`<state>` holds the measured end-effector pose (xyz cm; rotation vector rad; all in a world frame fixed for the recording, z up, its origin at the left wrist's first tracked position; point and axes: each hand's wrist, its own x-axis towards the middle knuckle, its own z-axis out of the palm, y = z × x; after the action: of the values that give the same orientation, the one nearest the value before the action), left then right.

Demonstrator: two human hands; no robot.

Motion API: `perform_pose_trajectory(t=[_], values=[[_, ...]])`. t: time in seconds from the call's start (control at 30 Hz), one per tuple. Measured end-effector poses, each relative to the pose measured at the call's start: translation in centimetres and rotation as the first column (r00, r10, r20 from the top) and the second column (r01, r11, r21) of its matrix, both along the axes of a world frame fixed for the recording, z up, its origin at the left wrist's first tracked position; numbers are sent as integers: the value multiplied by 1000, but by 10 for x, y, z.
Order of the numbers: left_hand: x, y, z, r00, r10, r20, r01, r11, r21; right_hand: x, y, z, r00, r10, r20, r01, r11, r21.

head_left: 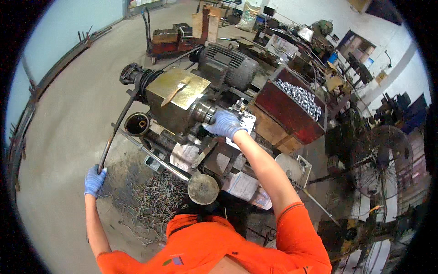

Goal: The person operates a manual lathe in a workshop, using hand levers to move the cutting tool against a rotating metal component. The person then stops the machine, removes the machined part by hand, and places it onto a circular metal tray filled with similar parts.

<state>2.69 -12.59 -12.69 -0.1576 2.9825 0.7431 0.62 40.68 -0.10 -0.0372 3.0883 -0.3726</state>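
Grey floor (59, 141) under the machine (165, 115) and tangled shavings (155, 198), probably metal.

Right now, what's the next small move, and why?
Probably ease the right hand back from the steel collar before the lever is worked: its gloved fingers are right by the collar, while the left hand grips the end of the long dark lever. Whether the right fingers hold a part can't be seen.

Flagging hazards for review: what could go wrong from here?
The blue-gloved right hand could snag if the round silver steel chuck beside it turns. The wooden-handled brush on the flat brass-coloured machine top might slide off. Tangled grey metal shavings on the concrete floor could trip someone.
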Motion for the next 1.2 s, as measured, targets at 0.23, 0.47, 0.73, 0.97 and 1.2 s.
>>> perform_pose_trajectory(t=[0.23, 0.47, 0.73, 0.97, 1.2], values=[[-23, 18, 19, 968, -185, -170, 61, 830, -554, -1, -19, 22, 993, -26, 119, 17, 997, 80], [-133, -70, 24, 900, -309, -306, -13, 683, -730, -3, -18, 13, 998, -57, 38, 55, 996, 68], [-111, 52, 33, 583, -138, -801, 167, 985, -48, 38, -10, 19, 940, -46, -338, 96, 986, 134], [-86, 174, -191, 915, -402, 28, 400, 896, -195, 171, 74, 27, 806, -232, -544, 254, 966, -36], [-142, 151, -199, 753, -648, 114, 579, 571, -582, 312, 187, -16, 702, -653, -284, 659, 747, -89]])
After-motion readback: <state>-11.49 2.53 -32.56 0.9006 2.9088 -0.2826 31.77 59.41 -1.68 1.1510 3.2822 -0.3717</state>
